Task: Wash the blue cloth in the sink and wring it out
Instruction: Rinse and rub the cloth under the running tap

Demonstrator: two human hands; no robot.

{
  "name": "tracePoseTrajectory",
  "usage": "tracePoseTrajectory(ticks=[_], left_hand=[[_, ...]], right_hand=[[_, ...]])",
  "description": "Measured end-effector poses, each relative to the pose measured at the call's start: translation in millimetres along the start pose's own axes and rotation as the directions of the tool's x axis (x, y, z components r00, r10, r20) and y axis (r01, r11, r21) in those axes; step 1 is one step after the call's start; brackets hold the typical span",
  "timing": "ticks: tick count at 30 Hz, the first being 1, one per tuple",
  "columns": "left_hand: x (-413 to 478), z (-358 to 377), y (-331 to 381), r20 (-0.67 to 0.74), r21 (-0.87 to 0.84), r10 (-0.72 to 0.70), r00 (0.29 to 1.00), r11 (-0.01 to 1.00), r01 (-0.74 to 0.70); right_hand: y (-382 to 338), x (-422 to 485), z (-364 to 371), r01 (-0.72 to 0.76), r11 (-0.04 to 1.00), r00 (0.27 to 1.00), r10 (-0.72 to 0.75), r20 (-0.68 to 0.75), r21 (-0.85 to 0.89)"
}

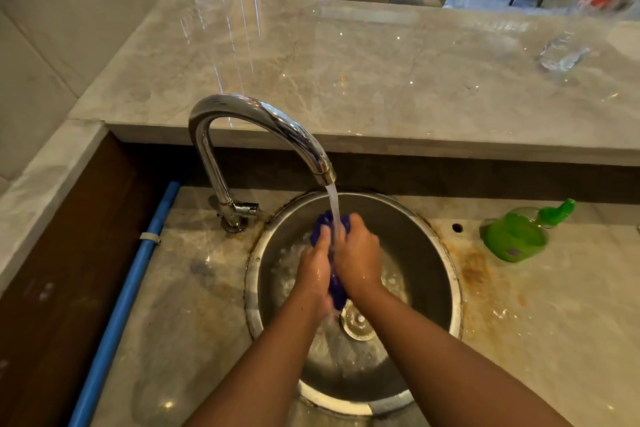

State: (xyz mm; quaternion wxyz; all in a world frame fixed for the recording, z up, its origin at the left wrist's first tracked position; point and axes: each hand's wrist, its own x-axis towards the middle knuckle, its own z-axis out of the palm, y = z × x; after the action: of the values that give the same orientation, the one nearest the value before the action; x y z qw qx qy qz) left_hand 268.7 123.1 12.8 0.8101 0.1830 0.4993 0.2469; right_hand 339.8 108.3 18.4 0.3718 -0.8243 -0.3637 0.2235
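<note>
The blue cloth (337, 289) is bunched up between my two hands over the round steel sink (433, 253). My left hand (313, 270) grips it from the left and my right hand (358, 255) grips it from the right, with their fingers curled round it. Cloth sticks out above the fingers and below the palms. A stream of water falls from the chrome tap (263, 135) onto the top of the cloth. Most of the cloth is hidden between my hands.
A green soap bottle (516, 236) lies on the counter right of the sink. A blue pipe (128, 295) runs along the left. A clear glass (562, 54) stands on the raised marble ledge (346, 73) behind. The drain (358, 322) sits under my wrists.
</note>
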Motion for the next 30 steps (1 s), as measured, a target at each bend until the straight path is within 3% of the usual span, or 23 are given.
tracePoseTrajectory(ticks=[2, 5, 7, 11, 14, 16, 19, 23, 25, 28, 30], left_hand=[[-1, -2, -2, 0.001, 0.068, 0.044, 0.999, 0.997, -0.044], [-3, -1, 4, 0.066, 0.141, 0.086, 0.994, 0.986, -0.094], [-1, -2, 13, 0.036, 0.119, 0.102, 0.994, 0.987, -0.106], [8, -4, 25, -0.142, 0.100, 0.100, 0.985, 0.991, -0.086], [5, 2, 16, -0.021, -0.008, 0.010, 1.000, 1.000, -0.010], [-2, 7, 8, 0.062, -0.141, -0.073, 0.995, 0.987, 0.081], [-7, 8, 0, 0.055, -0.144, -0.109, 0.993, 0.983, 0.116], [-11, 5, 9, 0.047, -0.048, 0.014, 0.999, 0.999, -0.011], [-10, 5, 19, 0.020, -0.017, 0.087, 0.996, 0.996, -0.086], [0, 5, 32, -0.079, -0.066, 0.113, 0.991, 0.991, -0.118], [3, 5, 33, -0.104, -0.049, 0.074, 0.992, 0.996, -0.080]], right_hand=[[17, 14, 1, -0.111, 0.993, 0.994, 0.111, 0.000, 0.046], [35, 17, 4, -0.316, 0.884, 0.948, 0.310, 0.074, 0.344], [33, 5, -2, -0.324, 0.828, 0.939, 0.341, 0.049, 0.458], [9, -29, -19, -0.037, 0.896, 0.997, 0.065, -0.048, 0.443], [-8, -41, -8, 0.146, 0.963, 0.988, -0.152, 0.008, 0.228], [-12, -28, -3, 0.190, 0.982, 0.981, -0.190, 0.023, 0.021], [-5, 6, -8, 0.042, 0.997, 0.997, -0.038, 0.060, -0.070], [16, 25, -6, -0.167, 0.985, 0.986, 0.167, 0.015, 0.044], [17, 16, -9, -0.200, 0.968, 0.978, 0.206, -0.024, 0.149], [5, -8, -20, -0.048, 0.934, 0.996, 0.071, -0.053, 0.354], [-11, -24, -21, 0.075, 0.950, 0.995, -0.092, 0.041, 0.303]])
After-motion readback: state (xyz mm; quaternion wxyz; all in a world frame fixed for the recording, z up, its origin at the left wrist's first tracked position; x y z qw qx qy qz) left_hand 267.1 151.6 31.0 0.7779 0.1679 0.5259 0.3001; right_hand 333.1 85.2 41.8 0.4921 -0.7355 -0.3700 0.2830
